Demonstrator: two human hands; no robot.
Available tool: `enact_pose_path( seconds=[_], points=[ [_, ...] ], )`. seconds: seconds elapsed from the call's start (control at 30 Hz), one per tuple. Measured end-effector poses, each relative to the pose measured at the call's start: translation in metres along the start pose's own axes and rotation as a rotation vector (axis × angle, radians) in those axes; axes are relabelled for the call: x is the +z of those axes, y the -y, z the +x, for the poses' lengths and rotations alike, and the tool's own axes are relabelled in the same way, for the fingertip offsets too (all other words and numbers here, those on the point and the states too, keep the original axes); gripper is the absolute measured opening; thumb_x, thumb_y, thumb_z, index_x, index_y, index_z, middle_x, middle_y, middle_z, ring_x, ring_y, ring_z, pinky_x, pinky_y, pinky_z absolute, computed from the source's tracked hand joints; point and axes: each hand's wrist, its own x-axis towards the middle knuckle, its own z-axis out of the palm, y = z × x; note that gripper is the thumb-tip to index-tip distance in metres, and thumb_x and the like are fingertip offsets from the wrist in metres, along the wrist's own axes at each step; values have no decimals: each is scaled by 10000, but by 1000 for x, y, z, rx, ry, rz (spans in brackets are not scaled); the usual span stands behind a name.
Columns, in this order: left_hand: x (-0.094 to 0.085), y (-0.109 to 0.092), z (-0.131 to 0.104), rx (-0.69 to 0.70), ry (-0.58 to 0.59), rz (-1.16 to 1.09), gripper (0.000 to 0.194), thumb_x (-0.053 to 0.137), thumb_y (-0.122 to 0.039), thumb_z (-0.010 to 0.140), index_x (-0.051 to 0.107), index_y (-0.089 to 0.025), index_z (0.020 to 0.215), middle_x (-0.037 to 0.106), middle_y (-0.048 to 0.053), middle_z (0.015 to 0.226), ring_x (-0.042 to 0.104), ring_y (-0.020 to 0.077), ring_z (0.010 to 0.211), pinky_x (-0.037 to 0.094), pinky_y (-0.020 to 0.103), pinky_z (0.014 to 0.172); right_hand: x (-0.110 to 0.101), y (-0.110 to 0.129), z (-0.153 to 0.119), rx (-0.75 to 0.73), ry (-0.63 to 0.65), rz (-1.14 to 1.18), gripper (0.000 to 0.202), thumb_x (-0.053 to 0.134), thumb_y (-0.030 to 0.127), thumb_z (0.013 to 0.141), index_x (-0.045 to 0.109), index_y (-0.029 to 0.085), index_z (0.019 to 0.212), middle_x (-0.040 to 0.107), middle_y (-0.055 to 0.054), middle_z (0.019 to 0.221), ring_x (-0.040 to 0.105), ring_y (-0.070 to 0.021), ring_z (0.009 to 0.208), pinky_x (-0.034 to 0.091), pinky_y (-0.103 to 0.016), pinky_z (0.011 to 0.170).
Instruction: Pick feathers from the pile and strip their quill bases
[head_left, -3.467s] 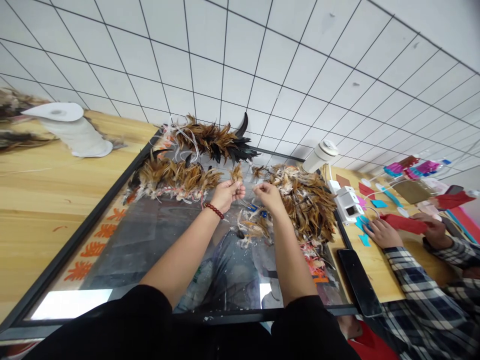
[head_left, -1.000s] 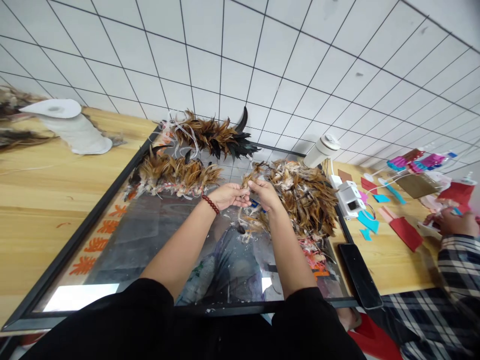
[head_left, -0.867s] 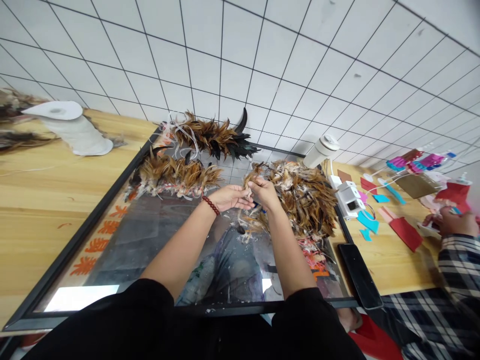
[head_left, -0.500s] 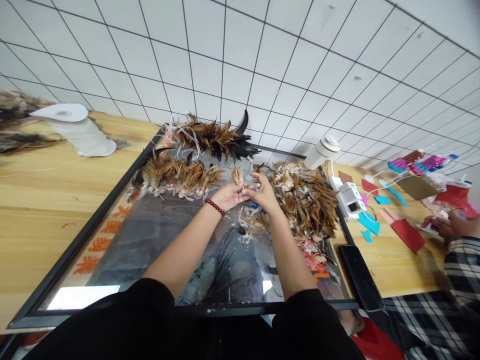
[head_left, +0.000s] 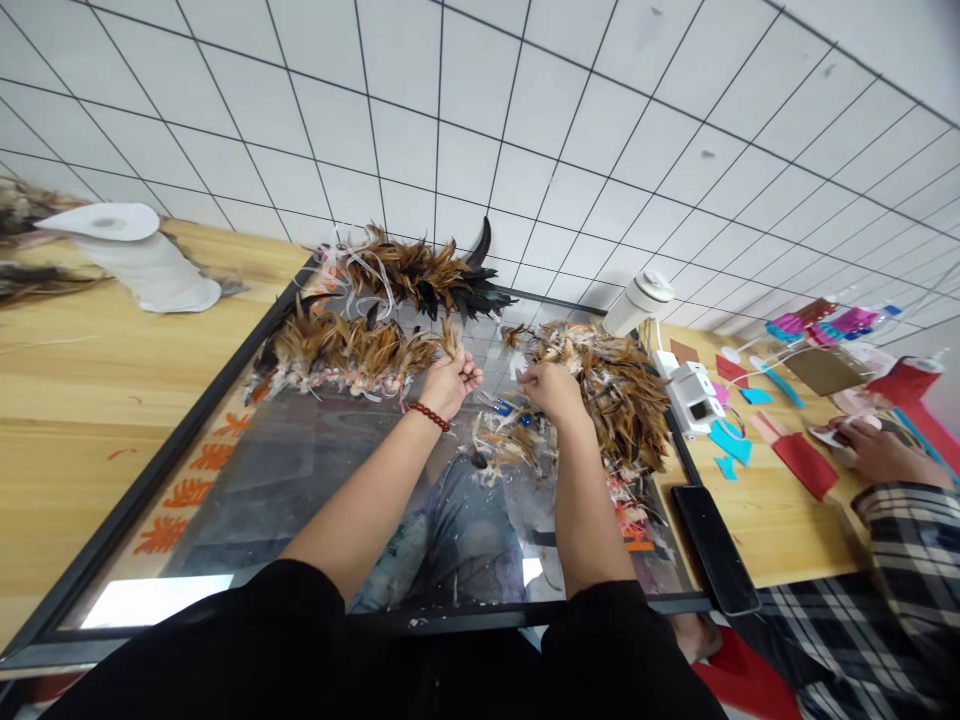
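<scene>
Brown and tan feathers are fanning up from the left hand (head_left: 450,385) in the head view, forming a small brown-and-tan feather tuft (head_left: 451,338). Thumb and fingers are closing narrowly around its lower end, with the tips pointing away from the wearer. Fingers are hiding the base, so how the quills are bound is not showing. The tuft is sitting just beside the right end of a thick row of brown feather bunches (head_left: 352,345); whether the two are touching, I cannot tell.

Across from it, the right hand (head_left: 556,392) is bending inward, fingertips drawing together near the edge of a large heap of brown feathers with pale, fluffy bases (head_left: 615,400). Whether anything thin is lying between those fingertips, I cannot tell. A blue-handled metal tool (head_left: 504,407) and a scatter of pale loose feathers (head_left: 510,445) are resting between and below the hands, on a dark-framed glass surface (head_left: 300,480).

Judging by its look, the tuft is weighing next to nothing and is likely bending at the slightest push. Its tips are probably soft and springy, its quill ends somewhat stiffer, so the low pinch at the base is probably giving the surest hold. Squeezing the vanes higher up would be risking crumpled or split barbs, while too loose a pinch could be letting single feathers slip out, since smooth quills are probably sliding easily against one another.
</scene>
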Motion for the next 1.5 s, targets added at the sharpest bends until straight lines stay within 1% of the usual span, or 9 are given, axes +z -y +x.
enact_pose_path(
  seconds=[0.17,0.37,0.5,0.6,0.83,1.0,1.13,1.27,1.5],
  points=[
    [0,-1,-1,-2,20,16,208,575,-254,883,519,-142,716,456,-42,552,541,76,538,477,190,572,9,2,2,2,49,5,61,639,196,699,699,189,700,704,-88,783,624,-206,774,409,-285,691],
    [-2,1,0,-15,62,54,181,541,-207,897,532,-130,733,509,-26,567,593,93,551,505,218,595,14,-6,12,34,3,992,212,620,384,691,569,180,665,480,48,528,376,-84,488,291,-225,515],
    [-4,3,1,-107,112,127,160,544,-166,884,555,-106,737,600,36,610,663,146,634,547,291,679,21,9,13,50,-1,1294,261,687,405,599,558,187,661,437,66,518,340,-70,483,277,-218,508],
    [-6,4,2,-195,171,147,131,564,-146,866,577,-94,746,661,90,671,685,169,669,556,328,728,34,28,12,-7,-51,1237,223,649,393,647,563,190,684,498,43,568,417,-93,527,349,-234,551],
    [-10,2,3,-259,224,168,71,623,-150,828,614,-98,780,671,76,642,663,155,571,564,306,640,44,44,7,-186,-412,620,115,527,272,784,595,192,735,579,-17,763,522,-147,683,420,-287,696],
    [-9,1,1,-262,251,234,83,645,-183,819,629,-104,798,679,76,662,663,152,584,561,288,605,43,43,4,-199,-420,462,122,517,262,819,608,197,771,598,-31,824,539,-161,736,416,-293,729],
    [-8,3,1,-233,254,271,90,653,-159,805,613,-100,751,637,46,601,638,134,539,549,263,570,43,39,8,-201,-365,504,135,525,270,813,628,194,771,618,-34,835,542,-165,772,415,-298,762],
    [-8,3,1,-210,306,286,158,655,-153,796,567,-110,671,571,15,560,625,127,524,521,220,508,37,27,15,-36,-237,855,207,556,369,800,650,186,792,613,-7,744,528,-142,706,424,-278,713],
    [-11,-2,-8,-414,627,297,147,686,-169,770,566,-102,718,530,14,609,623,138,565,519,222,495,29,13,4,-115,439,1363,409,789,524,581,625,174,715,602,14,633,555,-113,598,468,-260,629]
  ],
)
